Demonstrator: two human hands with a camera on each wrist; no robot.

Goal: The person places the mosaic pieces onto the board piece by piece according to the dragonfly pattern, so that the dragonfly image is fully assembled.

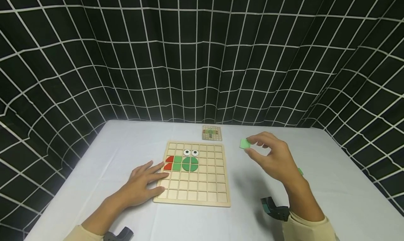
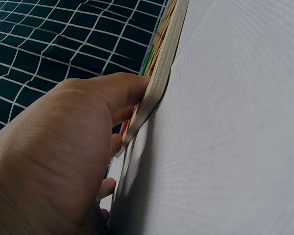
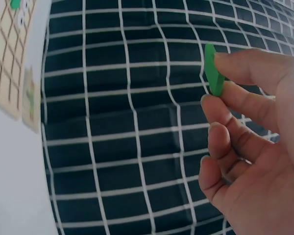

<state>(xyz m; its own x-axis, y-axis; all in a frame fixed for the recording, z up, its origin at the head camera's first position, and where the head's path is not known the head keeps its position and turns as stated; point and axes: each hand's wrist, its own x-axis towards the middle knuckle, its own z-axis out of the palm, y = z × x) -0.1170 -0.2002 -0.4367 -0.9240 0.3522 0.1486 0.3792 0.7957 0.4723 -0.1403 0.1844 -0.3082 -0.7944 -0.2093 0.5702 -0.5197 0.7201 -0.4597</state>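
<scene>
A wooden grid board (image 1: 197,186) lies on the table with red quarter-circle pieces (image 1: 168,162), light green squares (image 1: 177,163), a dark green circle (image 1: 190,164) made of quarter pieces, and two round eye pieces (image 1: 190,152) set in it. My left hand (image 1: 141,183) rests on the board's left edge with its fingers spread; in the left wrist view the thumb touches the rim. To the right of the board, above the table, my right hand (image 1: 273,156) pinches a green square tile (image 3: 213,71) between thumb and forefinger by its edges.
Behind the board lies a small pattern card (image 1: 212,133) showing a similar figure on a grid. Another green piece (image 1: 300,171) peeks out beside the right wrist, mostly hidden. A black curtain with white grid lines (image 1: 195,58) surrounds the white table (image 1: 126,139).
</scene>
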